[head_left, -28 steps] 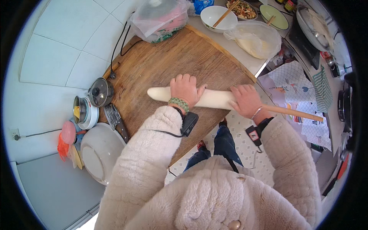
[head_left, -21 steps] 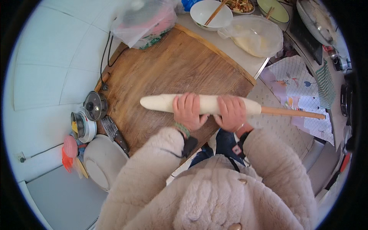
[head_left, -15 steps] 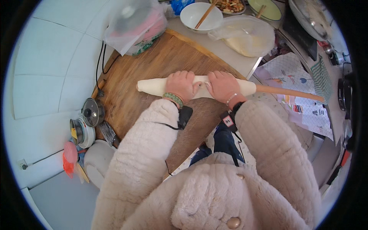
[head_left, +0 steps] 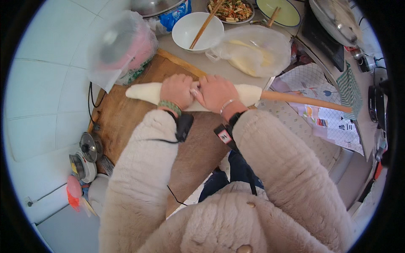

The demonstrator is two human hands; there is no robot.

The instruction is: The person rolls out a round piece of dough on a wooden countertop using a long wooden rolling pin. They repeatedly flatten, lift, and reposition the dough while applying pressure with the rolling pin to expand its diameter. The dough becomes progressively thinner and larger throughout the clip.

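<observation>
A sheet of pale dough [head_left: 248, 93] is wound around a long wooden rolling pin [head_left: 306, 100], whose bare end sticks out to the right past the board. My left hand [head_left: 177, 90] curls over the middle of the roll, its fingers at the far side. Close beside it, my right hand [head_left: 217, 93] grips the same roll, and the thumbs almost meet. The dough between and under my palms is hidden. Beneath the roll lies a large wooden board [head_left: 202, 143].
Beyond the board stand a white bowl [head_left: 183, 36] with chopsticks [head_left: 206, 24], a clear bag of pale dough [head_left: 253, 55], a plate of chopped food [head_left: 234, 10] and a green bowl [head_left: 289, 12]. A plastic-covered pink item [head_left: 126, 48] sits far left. Pots [head_left: 90, 145] line the left wall.
Both hands and the dough-wrapped pin have shifted left in the picture, and the hands are closer together. The view has also shifted, so the bowls appear lower and further left.
</observation>
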